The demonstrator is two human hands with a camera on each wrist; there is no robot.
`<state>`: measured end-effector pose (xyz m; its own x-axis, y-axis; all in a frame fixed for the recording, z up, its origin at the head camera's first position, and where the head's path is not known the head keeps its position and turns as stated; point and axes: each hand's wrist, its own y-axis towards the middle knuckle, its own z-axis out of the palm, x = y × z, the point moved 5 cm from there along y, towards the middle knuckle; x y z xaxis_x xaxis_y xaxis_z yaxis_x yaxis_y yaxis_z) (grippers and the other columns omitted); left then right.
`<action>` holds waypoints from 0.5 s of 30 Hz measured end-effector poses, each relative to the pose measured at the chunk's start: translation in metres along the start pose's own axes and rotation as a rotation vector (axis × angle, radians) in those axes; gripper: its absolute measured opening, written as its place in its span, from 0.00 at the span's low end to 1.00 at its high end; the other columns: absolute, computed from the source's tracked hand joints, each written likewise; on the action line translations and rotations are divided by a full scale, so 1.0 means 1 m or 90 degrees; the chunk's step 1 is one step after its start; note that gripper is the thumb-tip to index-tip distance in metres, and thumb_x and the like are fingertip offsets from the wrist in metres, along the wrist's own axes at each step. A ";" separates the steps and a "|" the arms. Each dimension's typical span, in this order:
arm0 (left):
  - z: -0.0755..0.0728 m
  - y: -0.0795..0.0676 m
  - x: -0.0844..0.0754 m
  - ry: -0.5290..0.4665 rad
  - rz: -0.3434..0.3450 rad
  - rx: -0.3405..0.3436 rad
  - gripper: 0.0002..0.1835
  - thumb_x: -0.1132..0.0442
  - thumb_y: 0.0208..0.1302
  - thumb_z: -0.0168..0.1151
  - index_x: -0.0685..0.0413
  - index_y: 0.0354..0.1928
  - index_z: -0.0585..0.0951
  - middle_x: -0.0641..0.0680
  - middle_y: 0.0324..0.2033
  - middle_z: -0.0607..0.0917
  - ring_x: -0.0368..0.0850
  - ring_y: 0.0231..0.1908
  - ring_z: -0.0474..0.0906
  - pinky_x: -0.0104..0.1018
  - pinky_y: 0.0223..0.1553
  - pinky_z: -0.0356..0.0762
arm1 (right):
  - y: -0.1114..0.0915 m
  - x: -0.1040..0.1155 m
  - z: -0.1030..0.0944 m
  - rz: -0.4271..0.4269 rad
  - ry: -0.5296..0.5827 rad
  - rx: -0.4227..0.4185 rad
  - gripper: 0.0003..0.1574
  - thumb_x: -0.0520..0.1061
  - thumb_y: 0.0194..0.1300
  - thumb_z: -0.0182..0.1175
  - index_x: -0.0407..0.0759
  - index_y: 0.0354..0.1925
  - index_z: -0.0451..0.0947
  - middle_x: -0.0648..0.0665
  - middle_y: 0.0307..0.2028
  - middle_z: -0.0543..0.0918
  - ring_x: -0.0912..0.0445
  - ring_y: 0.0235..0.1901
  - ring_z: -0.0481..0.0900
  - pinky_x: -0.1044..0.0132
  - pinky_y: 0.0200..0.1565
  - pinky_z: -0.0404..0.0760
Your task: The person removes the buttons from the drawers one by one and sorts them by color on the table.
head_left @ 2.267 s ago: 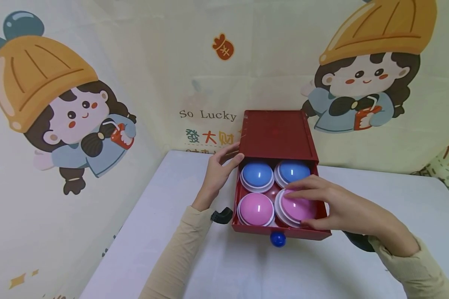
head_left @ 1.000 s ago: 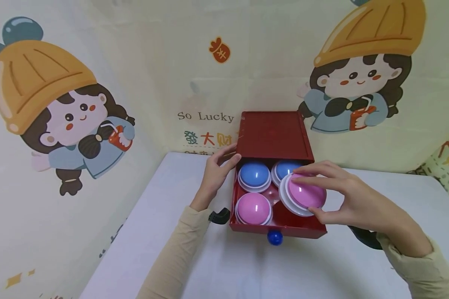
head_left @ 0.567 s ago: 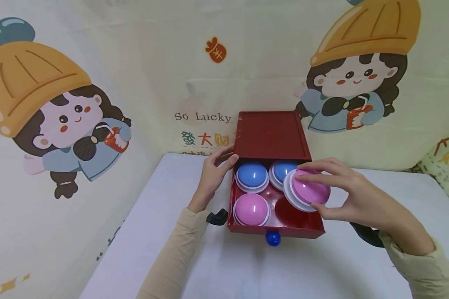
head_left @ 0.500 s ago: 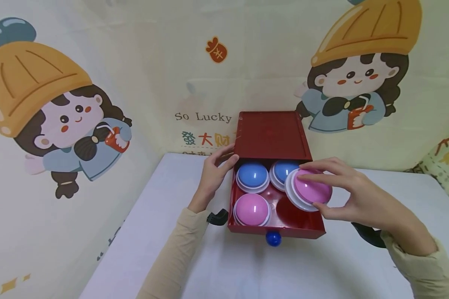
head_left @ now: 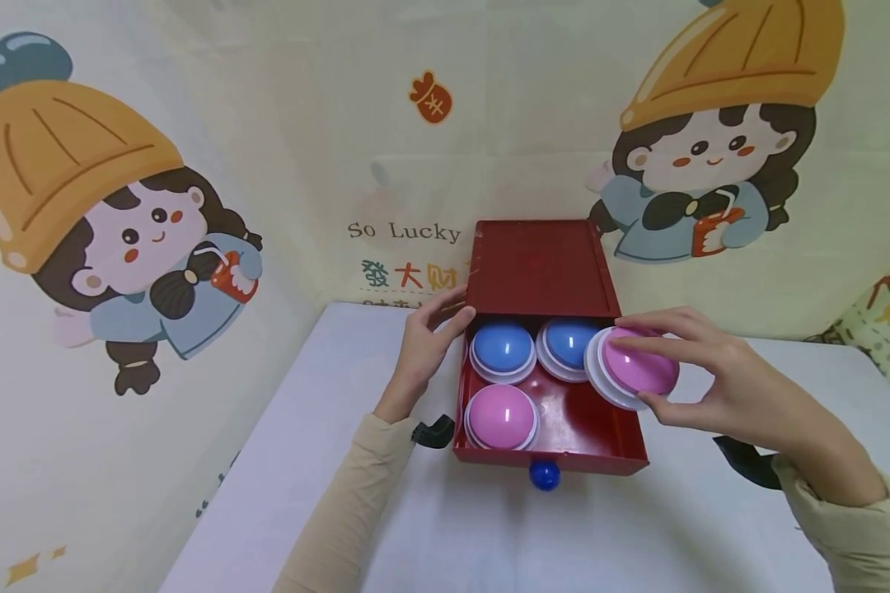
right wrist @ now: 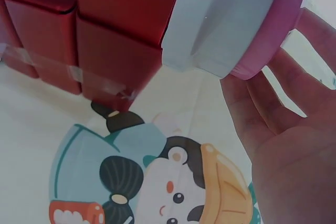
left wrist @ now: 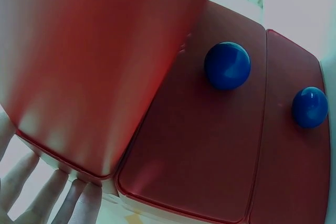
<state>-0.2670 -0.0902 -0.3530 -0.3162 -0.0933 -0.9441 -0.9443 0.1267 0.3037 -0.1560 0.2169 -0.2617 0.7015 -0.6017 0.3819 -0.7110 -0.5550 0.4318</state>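
Note:
My right hand (head_left: 749,391) pinches a pink domed push button (head_left: 641,364) with a white base, tilted, above the right edge of a pulled-out red drawer (head_left: 567,424). In the right wrist view its white base (right wrist: 220,19) hangs beside the red cabinet, thumb hidden. Inside the drawer sit another pink push button (head_left: 500,417) at the front left and two blue push buttons, the left one (head_left: 503,347) and the right one (head_left: 569,342), at the back. My left hand (head_left: 424,346) rests against the side of the red cabinet (head_left: 541,268), fingers extended along it (left wrist: 47,195).
A blue knob (head_left: 545,475) sticks out from the drawer's front. In the left wrist view two more drawer fronts carry blue knobs, one nearer (left wrist: 227,65) and one farther (left wrist: 310,107). The white table (head_left: 415,527) meets a cartoon-printed backdrop (head_left: 304,165).
My right hand has lifted the pink push button from the drawer's front right spot and carried it up and to the right. My left hand has stayed at the cabinet's side.

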 end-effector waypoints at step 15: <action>-0.002 -0.001 -0.001 -0.002 -0.002 -0.001 0.22 0.56 0.68 0.64 0.42 0.64 0.78 0.49 0.59 0.80 0.46 0.59 0.75 0.41 0.57 0.80 | -0.005 -0.021 -0.007 0.034 0.005 -0.035 0.51 0.31 0.31 0.82 0.50 0.58 0.81 0.49 0.61 0.74 0.68 0.61 0.63 0.87 0.40 0.76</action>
<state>-0.2659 -0.0918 -0.3524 -0.3126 -0.0911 -0.9455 -0.9455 0.1251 0.3005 -0.1662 0.2364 -0.2659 0.6628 -0.6253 0.4120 -0.7442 -0.4895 0.4544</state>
